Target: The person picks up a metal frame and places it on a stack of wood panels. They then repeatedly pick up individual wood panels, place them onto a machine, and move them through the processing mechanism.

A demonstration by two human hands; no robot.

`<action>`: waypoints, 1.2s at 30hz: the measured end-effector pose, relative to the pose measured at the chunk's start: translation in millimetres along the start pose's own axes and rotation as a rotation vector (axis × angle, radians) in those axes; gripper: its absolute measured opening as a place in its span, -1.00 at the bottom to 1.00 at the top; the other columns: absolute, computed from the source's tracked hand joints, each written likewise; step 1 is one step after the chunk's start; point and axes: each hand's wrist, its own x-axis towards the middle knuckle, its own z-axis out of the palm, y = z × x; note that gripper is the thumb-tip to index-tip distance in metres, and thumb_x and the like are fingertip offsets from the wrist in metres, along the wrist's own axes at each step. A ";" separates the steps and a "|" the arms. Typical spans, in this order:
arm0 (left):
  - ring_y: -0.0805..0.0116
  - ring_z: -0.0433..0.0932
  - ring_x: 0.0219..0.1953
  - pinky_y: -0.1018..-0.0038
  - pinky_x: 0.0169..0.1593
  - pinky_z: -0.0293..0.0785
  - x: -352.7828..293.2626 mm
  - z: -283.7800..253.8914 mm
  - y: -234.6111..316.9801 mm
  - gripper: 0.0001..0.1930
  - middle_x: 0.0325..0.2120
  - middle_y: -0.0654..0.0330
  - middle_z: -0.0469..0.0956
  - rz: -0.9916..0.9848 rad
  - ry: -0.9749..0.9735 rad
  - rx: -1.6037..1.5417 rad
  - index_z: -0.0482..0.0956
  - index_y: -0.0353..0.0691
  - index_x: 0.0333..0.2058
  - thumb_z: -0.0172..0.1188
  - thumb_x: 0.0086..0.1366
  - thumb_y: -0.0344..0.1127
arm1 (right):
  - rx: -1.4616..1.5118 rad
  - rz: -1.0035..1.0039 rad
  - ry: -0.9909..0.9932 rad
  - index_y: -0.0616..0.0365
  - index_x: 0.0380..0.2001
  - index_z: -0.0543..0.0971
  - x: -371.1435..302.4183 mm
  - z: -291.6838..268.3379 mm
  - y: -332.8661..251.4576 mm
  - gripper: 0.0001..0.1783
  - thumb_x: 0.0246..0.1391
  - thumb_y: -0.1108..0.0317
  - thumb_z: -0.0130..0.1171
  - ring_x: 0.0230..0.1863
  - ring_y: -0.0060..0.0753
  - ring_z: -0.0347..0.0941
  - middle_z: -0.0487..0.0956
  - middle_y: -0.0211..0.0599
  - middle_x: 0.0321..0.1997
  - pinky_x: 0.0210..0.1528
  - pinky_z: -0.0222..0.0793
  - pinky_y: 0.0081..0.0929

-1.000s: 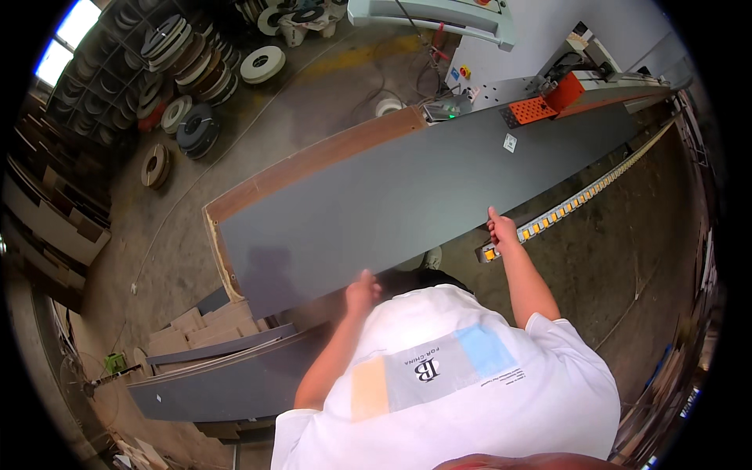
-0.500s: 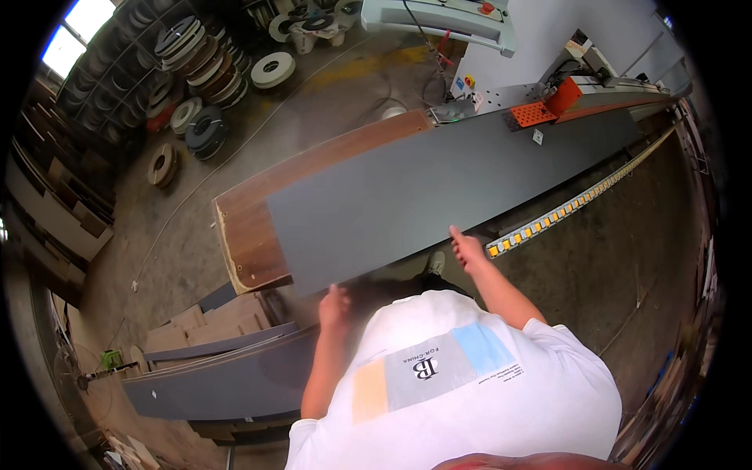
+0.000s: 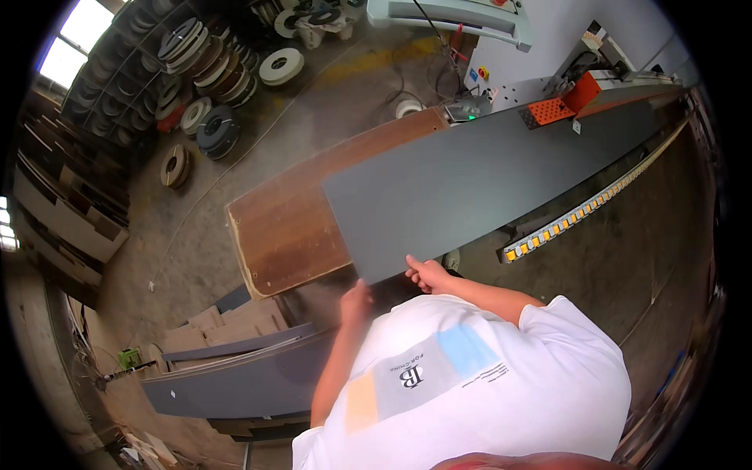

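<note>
The right hand (image 3: 429, 276) curls loosely, thumb over the grey panel's (image 3: 454, 192) edge; the left hand (image 3: 356, 304), at its eight o'clock, blurs. I cannot tell either's hold. Best push level toward two o'clock.

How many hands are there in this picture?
2: the left hand, a bit blurry, by the near left corner of the long gray board, and the right hand at its near edge.

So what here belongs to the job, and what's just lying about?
In the job, seemingly:
- dark grey panel, right hand at its near edge, left hand near its corner
- brown wooden board beneath
- orange perforated plate at its far edge

Lying about, likely:
- white edge-banding roll
- dark grey rolls
</note>
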 end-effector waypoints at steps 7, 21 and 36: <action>0.48 0.47 -0.46 0.48 -0.32 0.39 -0.6 53.0 32.4 -0.37 -0.51 0.28 0.55 -0.119 -0.176 0.235 0.66 -0.33 -0.24 -0.01 0.48 0.25 | 0.093 -0.102 0.260 0.19 -0.52 0.54 -7.3 -43.5 -0.5 -0.36 0.24 -0.25 0.19 -0.74 -0.60 0.19 0.42 -0.46 -0.66 -0.67 0.07 -0.54; 0.54 0.27 -0.58 0.54 -0.47 0.26 2.4 186.5 64.1 -0.54 -0.63 0.37 0.34 -0.347 -0.294 -0.058 0.52 -0.26 -0.24 0.09 0.49 0.12 | 0.302 -0.190 0.467 0.16 -0.59 0.46 -10.6 -156.8 -13.8 -0.39 0.20 -0.17 0.30 -0.78 -0.62 0.16 0.37 -0.45 -0.69 -0.74 0.02 -0.55; 0.51 0.18 -0.64 0.51 -0.55 0.11 -0.8 293.4 53.4 -0.61 -0.67 0.40 0.22 -0.246 -0.485 -0.181 0.36 -0.02 -0.46 0.11 0.49 0.05 | 0.535 -0.257 0.686 0.02 -0.62 0.38 -11.2 -276.1 -27.3 -0.41 0.16 -0.19 0.34 -0.78 -0.68 0.08 0.26 -0.58 -0.73 -0.74 -0.04 -0.59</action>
